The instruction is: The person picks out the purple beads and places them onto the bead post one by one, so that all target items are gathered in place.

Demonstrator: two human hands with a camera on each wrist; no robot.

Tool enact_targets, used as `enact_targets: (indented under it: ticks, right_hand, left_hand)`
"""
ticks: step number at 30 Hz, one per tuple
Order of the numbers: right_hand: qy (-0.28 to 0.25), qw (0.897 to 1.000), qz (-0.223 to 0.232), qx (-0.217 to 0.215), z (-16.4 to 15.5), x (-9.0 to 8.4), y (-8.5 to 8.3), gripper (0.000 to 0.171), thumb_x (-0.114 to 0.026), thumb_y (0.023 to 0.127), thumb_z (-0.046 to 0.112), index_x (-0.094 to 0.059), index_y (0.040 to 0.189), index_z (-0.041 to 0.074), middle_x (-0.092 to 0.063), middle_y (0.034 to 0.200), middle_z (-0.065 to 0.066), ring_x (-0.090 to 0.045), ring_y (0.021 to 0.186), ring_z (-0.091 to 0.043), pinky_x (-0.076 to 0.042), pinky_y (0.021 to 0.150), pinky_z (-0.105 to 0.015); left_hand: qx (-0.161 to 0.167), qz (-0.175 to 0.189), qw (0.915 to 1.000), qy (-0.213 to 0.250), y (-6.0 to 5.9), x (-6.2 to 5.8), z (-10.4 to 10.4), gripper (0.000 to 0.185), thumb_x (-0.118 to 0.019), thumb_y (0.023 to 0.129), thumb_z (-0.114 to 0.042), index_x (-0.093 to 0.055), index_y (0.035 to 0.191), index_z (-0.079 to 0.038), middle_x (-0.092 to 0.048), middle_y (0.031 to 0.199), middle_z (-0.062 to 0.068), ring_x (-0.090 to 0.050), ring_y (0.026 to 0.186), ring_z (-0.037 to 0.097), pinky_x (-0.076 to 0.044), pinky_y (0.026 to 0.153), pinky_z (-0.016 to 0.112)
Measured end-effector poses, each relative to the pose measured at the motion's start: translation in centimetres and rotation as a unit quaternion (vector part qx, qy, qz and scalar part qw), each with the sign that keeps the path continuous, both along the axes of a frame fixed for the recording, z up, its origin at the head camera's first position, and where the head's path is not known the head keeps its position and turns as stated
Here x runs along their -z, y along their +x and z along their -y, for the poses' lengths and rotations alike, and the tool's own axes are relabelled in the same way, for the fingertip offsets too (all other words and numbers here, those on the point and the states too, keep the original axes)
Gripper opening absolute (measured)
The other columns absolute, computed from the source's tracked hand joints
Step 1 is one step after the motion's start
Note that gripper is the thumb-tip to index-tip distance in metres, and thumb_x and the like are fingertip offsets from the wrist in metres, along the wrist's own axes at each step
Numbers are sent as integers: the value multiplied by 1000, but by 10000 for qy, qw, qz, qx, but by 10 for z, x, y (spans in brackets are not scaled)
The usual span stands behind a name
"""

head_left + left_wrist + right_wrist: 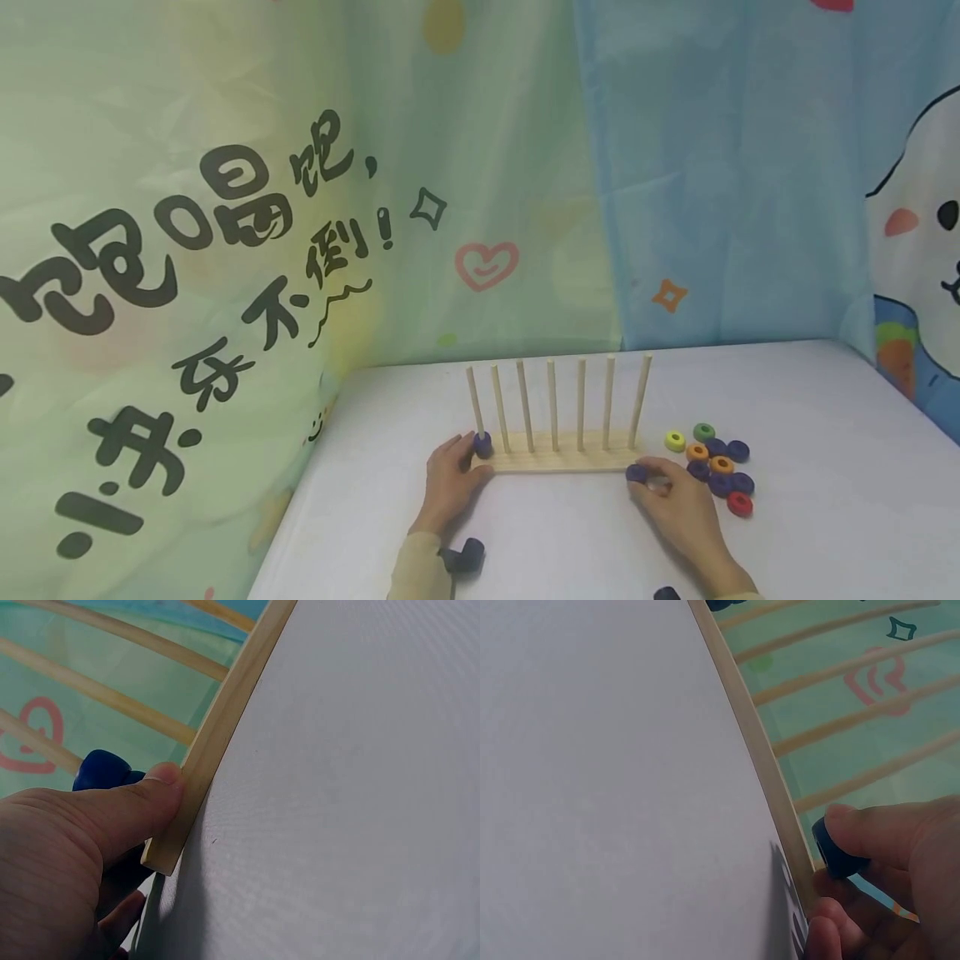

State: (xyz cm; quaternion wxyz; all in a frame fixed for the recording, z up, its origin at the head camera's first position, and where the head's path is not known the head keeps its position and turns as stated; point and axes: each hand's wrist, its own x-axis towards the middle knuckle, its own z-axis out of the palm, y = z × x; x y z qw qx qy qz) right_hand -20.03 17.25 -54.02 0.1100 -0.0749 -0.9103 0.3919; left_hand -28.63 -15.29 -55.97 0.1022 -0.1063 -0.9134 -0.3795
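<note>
A wooden peg rack (555, 462) with several upright pegs stands on the table. On its leftmost peg sit dark blue beads (483, 446), low against the base. My left hand (450, 483) grips the rack's left end, the thumb on the front edge as the left wrist view shows; its other fingers are partly hidden. Near the rack's right end, my right hand (678, 504) pinches a dark blue bead (840, 847) between thumb and fingers. That bead is just in front of the base, off the pegs; whether it touches the wood I cannot tell.
Right of the rack lies a loose group of beads: a yellow bead (675, 441), a green bead (703, 432), a red bead (739, 504), orange ones and several dark blue ones. A printed curtain (480, 183) hangs behind the white table (555, 542).
</note>
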Motion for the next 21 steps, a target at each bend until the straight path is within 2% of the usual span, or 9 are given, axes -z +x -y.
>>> enact_targets:
  ticks: [6, 13, 21]
  right_hand:
    - [-37, 9999, -88, -77, 6, -6, -2, 38, -70, 77, 26, -60, 112, 14, -64, 105, -13, -51, 55, -9, -37, 50, -23]
    - [2, 9999, 108, -69, 18, -2, -1, 41, -70, 76, 25, -60, 114, 15, -63, 81, -1, -49, 53, -9, -36, 50, -23]
    - [-517, 9985, 53, -178, 28, 1, 4, 37, -73, 74, 25, -62, 109, 19, -66, 96, -4, -51, 52, -8, -39, 52, -22]
  left_hand:
    - [54, -68, 10000, -9, -3, -3, -1, 60, -72, 73, -35, -54, 125, -10, -56, 125, 6, -43, 120, 31, -26, 103, 50]
    - [40, -20, 10000, -5, -1, -4, -1, 60, -72, 73, -33, -54, 125, -10, -56, 125, 5, -44, 120, 31, -26, 103, 50]
    - [47, -94, 9999, -18, 0, -1, 0, 59, -73, 72, -33, -55, 124, -10, -57, 124, 6, -44, 119, 32, -26, 101, 52]
